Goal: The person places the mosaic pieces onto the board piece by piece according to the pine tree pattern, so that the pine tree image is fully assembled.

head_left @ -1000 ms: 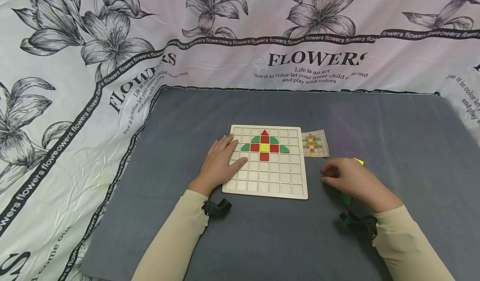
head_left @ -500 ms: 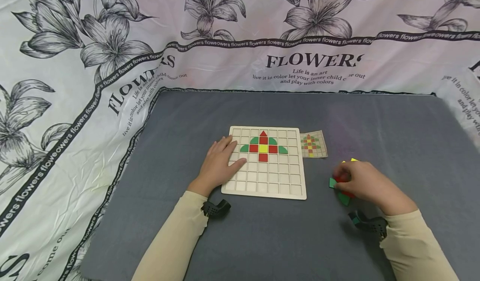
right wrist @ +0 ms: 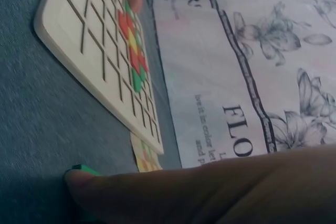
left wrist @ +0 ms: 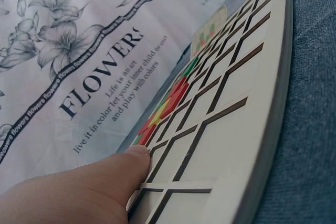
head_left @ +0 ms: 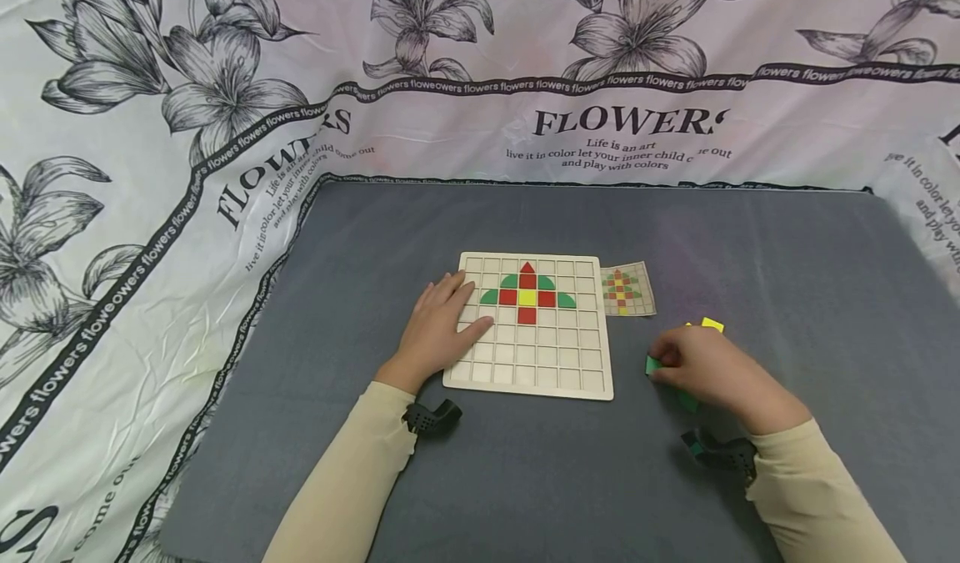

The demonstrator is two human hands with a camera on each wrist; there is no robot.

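A wooden grid board [head_left: 528, 363] lies on the grey table, with red, green and yellow tiles set in its upper cells. My left hand [head_left: 435, 329] rests on the board's left edge, fingers spread and straight; its thumb also shows on the grid in the left wrist view. To the right of the board, my right hand [head_left: 701, 371] pinches a small green tile [head_left: 652, 365] between thumb and fingers. That tile's green edge [right wrist: 84, 169] peeks past the thumb in the right wrist view. Loose pieces lie partly hidden under this hand, among them a yellow tile [head_left: 712, 324].
A small pattern card [head_left: 628, 289] lies against the board's right side, printed with a coloured figure. Another green piece [head_left: 687, 402] shows below the right hand. Behind the grey tabletop [head_left: 375, 221] hangs a white cloth [head_left: 450, 121] with flower drawings.
My right hand first drew back to the loose pieces and took up a green tile. It has since shifted slightly left with it. The left hand stays on the board.
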